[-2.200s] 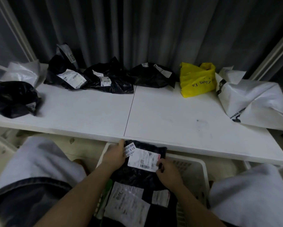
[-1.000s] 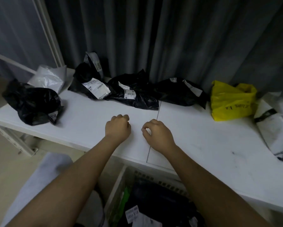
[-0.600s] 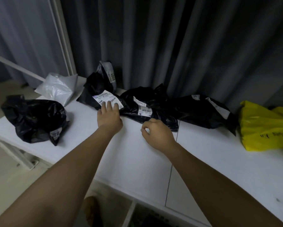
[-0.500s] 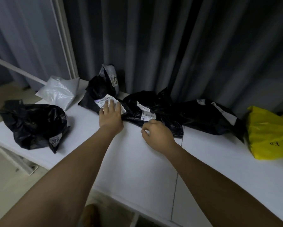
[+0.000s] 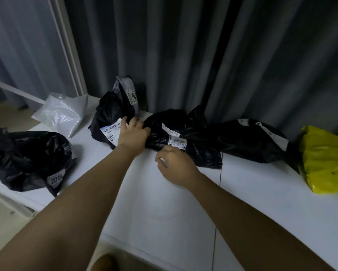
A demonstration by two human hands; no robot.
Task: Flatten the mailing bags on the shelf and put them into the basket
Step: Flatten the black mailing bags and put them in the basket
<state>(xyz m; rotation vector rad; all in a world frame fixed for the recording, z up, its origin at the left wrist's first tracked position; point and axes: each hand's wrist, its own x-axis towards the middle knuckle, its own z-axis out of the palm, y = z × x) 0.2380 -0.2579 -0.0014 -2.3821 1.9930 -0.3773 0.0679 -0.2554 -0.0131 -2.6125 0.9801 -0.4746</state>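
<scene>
Black mailing bag point(image 5: 176, 132) on the white shelf point(image 5: 164, 202) is gripped by the left hand point(image 5: 134, 134); the curled right hand point(image 5: 176, 166) holds nothing.

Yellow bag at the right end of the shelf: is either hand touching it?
No. The yellow bag lies untouched, while the left hand and right hand are both at the black mailing bags mid-shelf.

- Both bare forearms reach from the bottom of the frame up toward the middle.
- The left hand point(image 5: 133, 133) is at centre frame, back of the hand up, its fingers curled forward and down over crumpled black plastic.
- The right hand point(image 5: 176, 166) sits just right of and below it, knuckles up, fingers curled under with the thumb tucked against them; whether it pinches anything cannot be told.
</scene>
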